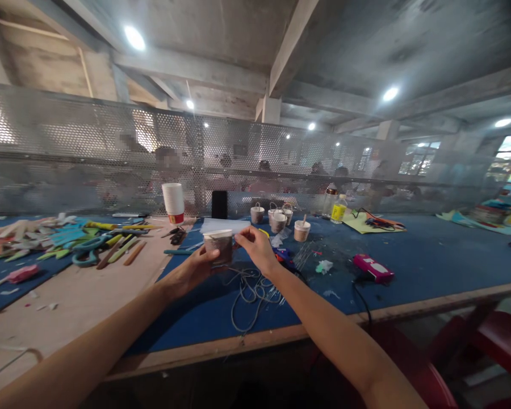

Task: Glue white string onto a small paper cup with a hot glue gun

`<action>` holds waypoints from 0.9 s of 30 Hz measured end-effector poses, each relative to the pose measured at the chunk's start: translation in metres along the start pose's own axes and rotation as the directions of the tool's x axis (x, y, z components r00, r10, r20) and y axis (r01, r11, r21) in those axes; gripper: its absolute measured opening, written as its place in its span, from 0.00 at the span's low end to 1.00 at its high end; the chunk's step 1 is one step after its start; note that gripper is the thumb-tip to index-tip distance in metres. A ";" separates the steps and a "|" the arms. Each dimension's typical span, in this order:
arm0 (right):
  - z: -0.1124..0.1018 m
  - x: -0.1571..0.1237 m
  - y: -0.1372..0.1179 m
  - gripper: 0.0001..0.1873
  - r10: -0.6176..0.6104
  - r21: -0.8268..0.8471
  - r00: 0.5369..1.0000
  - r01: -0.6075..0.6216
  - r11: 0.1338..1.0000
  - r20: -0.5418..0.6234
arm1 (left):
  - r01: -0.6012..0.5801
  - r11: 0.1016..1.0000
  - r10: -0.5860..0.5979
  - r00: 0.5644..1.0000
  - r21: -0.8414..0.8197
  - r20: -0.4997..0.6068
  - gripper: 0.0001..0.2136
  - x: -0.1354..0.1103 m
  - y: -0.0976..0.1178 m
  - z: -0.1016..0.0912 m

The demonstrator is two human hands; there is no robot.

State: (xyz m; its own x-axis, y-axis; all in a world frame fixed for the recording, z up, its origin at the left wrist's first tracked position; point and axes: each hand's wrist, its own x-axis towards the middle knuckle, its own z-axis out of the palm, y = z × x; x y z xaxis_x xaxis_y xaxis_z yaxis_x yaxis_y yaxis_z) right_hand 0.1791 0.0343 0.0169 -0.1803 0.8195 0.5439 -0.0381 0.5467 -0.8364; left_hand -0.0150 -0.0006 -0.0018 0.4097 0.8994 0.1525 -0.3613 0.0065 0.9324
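Observation:
My left hand (196, 268) is wrapped round a small paper cup (218, 243) with a white rim and a brown-grey outside, held upright above the table. At the cup's right side, close under the rim, the thumb and fingertips of my right hand (255, 245) are pinched together. What lies between them is too small to make out. Below both hands a loose grey cord (244, 301) lies in loops on the blue table top (196, 321). Clear thin sticks (304, 255) and a blue tool (284, 257) lie partly behind my right wrist.
Several small cups with handles (278, 221) stand at the back, beside a cup with a stick (302, 230). A stack of white cups (173, 200), scissors (89, 250) and coloured strips lie left. A pink corded device (373, 268) and a yellow-labelled bottle (339, 209) are right.

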 end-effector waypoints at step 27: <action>-0.001 0.001 0.004 0.10 0.123 0.155 0.992 -0.128 0.980 0.040 | 0.045 0.998 -0.044 0.999 -0.037 0.013 0.21 -0.001 0.002 0.000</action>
State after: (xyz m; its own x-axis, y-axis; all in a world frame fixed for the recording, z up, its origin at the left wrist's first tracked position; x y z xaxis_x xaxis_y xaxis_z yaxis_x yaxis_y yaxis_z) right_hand 0.1798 0.0376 0.0148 -0.2224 0.8731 0.4338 -0.1671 0.4042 -0.8993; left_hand -0.0165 -0.0017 -0.0004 0.4359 0.8926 0.1152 -0.3734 0.0628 0.9255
